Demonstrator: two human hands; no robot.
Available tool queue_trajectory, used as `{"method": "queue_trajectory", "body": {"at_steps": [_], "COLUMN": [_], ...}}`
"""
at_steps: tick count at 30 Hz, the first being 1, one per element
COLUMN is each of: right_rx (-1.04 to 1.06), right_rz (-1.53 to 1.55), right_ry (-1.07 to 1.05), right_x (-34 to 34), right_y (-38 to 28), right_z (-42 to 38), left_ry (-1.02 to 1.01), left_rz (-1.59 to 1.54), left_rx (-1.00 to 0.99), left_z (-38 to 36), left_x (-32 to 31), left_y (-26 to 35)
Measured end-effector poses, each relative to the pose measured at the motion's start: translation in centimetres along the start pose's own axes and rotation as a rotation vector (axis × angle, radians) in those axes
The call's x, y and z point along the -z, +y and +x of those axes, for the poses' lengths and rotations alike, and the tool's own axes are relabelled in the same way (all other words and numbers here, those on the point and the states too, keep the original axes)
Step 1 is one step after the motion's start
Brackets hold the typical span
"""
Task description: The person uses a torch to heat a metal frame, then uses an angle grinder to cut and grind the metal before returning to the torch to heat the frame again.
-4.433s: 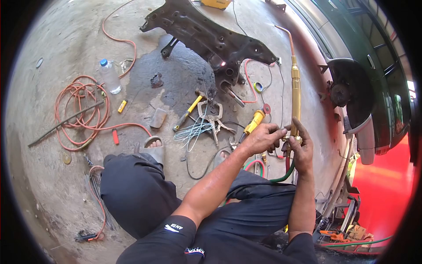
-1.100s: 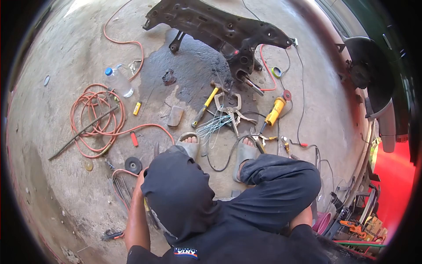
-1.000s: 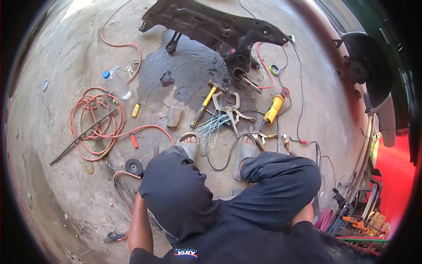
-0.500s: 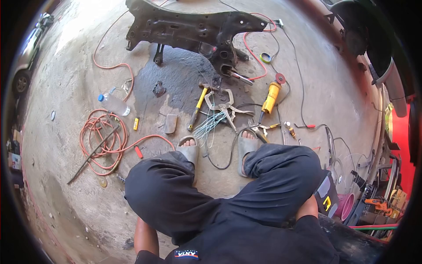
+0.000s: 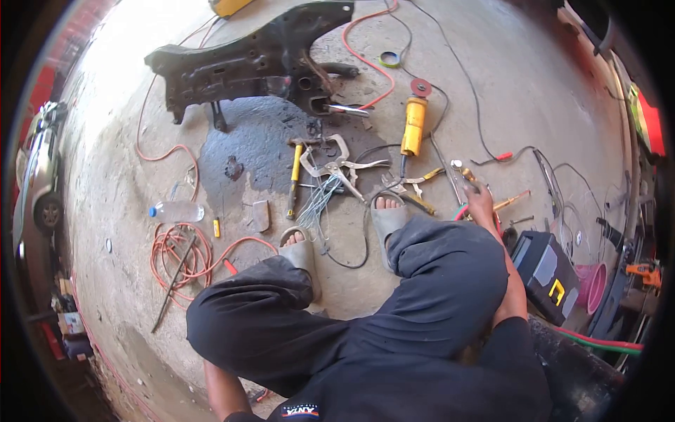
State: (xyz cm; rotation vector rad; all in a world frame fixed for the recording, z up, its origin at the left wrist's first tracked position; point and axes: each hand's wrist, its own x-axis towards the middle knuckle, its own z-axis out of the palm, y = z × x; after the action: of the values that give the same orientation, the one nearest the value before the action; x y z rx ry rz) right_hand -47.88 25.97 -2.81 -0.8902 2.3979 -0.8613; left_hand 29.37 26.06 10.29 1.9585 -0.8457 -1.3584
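Note:
My right hand (image 5: 479, 202) is low at the right, beside my knee, its fingers curled around a brass torch (image 5: 470, 177) with red and green hoses. My left forearm (image 5: 225, 388) runs down beside my left thigh, and the hand is hidden. Between and beyond my feet lie a yellow-handled hammer (image 5: 294, 179), a locking C-clamp (image 5: 337, 166), a bundle of thin wire (image 5: 320, 205) and pliers (image 5: 420, 180). Farther right of these is a yellow angle grinder (image 5: 414, 126) with a red disc.
A black metal subframe (image 5: 239, 70) lies ahead on the stained floor. At left are a water bottle (image 5: 180, 212) and a coiled orange hose (image 5: 176, 257). A black toolbox (image 5: 538, 271) and a pink basket (image 5: 590, 285) stand at right.
My right hand has come into view beside my right knee, at the torch. The view has turned, so the subframe and floor tools appear shifted left.

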Motion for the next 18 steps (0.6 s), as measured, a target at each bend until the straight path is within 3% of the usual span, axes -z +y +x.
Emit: {"method": "queue_trajectory", "body": {"at_steps": [1,3,6,10,12,16,18], "right_rx": [0.145,0.097,-0.002,-0.046,-0.056,-0.302,-0.225], "right_rz": [-0.055,-0.082,-0.012,-0.098,-0.021,0.030,-0.007], "right_ry": [0.051,-0.093,-0.205,-0.280,-0.313,-0.356,-0.263], "right_x": [-1.6,-2.2,-4.9,-9.3,-12.2,-13.9,-17.2], "right_y": [-0.1,-6.1,-9.3,-12.0,-10.3,-13.7,-10.1], "right_z": [1.5,2.4,5.6,9.6,12.6,12.8,15.4], "left_ry": [0.000,-0.017,-0.057,-0.220,-0.297,-0.537,-0.702], "left_rz": [0.046,0.194,0.484,0.776,0.984,1.198,1.226], "left_rx": [-0.033,-0.080,-0.197,-0.326,-0.307,-0.365,-0.465], "left_z": [0.9,3.1,5.5,8.6,8.3,10.9,13.2], "left_x": [0.7,2.0,2.5,-2.1,-8.1,-17.5,-21.4], "left_y": [2.5,8.4,16.2,24.4,28.8,29.7,27.6]}}
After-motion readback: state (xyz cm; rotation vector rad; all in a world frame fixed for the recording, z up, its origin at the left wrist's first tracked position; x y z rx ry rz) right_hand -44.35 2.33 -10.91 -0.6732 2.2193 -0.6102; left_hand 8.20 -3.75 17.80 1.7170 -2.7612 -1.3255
